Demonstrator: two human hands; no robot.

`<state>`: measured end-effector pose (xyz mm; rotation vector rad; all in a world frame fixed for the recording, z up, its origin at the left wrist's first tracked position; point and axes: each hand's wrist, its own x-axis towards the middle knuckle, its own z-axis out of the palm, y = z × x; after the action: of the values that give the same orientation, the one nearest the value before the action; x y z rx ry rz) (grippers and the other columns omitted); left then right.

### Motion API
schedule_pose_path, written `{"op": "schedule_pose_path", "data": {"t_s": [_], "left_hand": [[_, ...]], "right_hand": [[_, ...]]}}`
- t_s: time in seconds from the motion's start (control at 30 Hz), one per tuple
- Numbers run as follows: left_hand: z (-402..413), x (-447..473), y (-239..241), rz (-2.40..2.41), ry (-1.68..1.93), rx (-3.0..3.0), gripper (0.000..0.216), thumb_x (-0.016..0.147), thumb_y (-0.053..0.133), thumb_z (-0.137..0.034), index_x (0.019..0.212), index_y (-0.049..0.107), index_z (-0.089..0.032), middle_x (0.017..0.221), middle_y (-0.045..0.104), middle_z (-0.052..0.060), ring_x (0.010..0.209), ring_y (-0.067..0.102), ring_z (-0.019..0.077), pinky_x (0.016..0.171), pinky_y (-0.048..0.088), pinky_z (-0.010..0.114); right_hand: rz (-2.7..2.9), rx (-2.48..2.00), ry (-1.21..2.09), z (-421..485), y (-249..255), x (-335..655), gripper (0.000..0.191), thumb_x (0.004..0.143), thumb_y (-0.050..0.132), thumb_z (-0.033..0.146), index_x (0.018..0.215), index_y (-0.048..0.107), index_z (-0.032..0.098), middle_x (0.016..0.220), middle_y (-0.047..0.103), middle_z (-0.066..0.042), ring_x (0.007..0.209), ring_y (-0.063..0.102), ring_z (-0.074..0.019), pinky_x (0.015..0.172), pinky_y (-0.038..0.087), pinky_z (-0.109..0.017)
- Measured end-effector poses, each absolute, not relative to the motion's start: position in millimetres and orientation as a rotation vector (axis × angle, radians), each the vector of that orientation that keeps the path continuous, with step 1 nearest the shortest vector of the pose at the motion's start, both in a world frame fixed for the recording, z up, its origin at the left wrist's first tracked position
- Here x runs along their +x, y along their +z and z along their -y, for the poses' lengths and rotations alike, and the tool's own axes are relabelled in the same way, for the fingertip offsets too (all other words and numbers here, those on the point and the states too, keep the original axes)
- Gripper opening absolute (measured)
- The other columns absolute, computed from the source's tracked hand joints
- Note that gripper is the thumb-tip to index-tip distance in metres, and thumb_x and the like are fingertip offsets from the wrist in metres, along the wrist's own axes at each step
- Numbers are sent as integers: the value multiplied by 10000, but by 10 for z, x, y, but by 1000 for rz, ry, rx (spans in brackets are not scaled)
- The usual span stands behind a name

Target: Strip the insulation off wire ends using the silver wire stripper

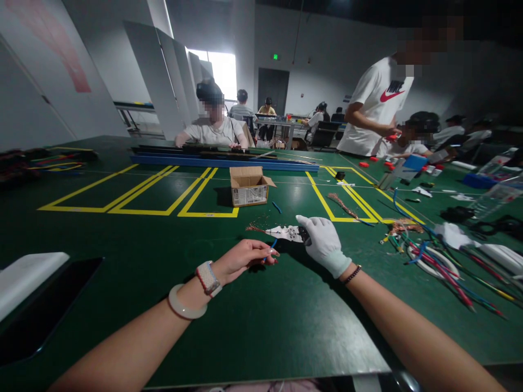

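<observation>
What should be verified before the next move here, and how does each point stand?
1. Tool in hand: the white-gloved right hand holds the silver metal wire-stripping pliers. Ok.
2. Wire in hand: the bare left hand pinches a short, thin blue wire between its fingers. Ok.
3. Wire seated in the pliers: its upper end is close to them, but the contact is too small to see. Cannot tell.
4. Both hands gloved: only the right one is. Not ok.
5. Surface by the tool tip free of scraps: loose copper-coloured strands lie there. Not ok.
6. Open brown cardboard box apart from both hands: ok.
</observation>
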<state>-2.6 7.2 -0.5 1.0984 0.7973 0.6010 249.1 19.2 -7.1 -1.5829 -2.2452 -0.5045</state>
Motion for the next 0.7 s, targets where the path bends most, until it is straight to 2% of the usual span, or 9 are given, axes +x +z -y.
{"op": "schedule_pose_path", "data": {"t_s": [0.17, 0.47, 0.7], "left_hand": [[-54, -12, 17, -829, 595, 1121, 169, 780, 709, -225, 899, 717, -105, 811, 702, 64, 767, 628, 140, 739, 474, 259], [-87, -26, -31, -784, 589, 1097, 204, 766, 727, -223, 925, 715, -96, 877, 707, 90, 789, 636, 137, 755, 471, 246], [-57, -12, -9, -788, 593, 1095, 217, 742, 754, -221, 911, 708, -95, 897, 708, 91, 798, 633, 133, 765, 463, 250]], "right_hand": [[2264, -1513, -448, -209, -119, 2493, 568, 693, 505, 49, 1241, 563, 183, 958, 616, -69, 933, 484, -221, 856, 328, -308], [2367, -1521, -221, -253, -232, 2507, 428, 797, 550, 116, 1216, 557, 204, 1028, 627, -56, 929, 515, -173, 795, 361, -265], [2263, -1588, -392, -192, -171, 2469, 428, 765, 545, 103, 1174, 602, 218, 1057, 609, -69, 962, 500, -210, 845, 349, -307]]}}
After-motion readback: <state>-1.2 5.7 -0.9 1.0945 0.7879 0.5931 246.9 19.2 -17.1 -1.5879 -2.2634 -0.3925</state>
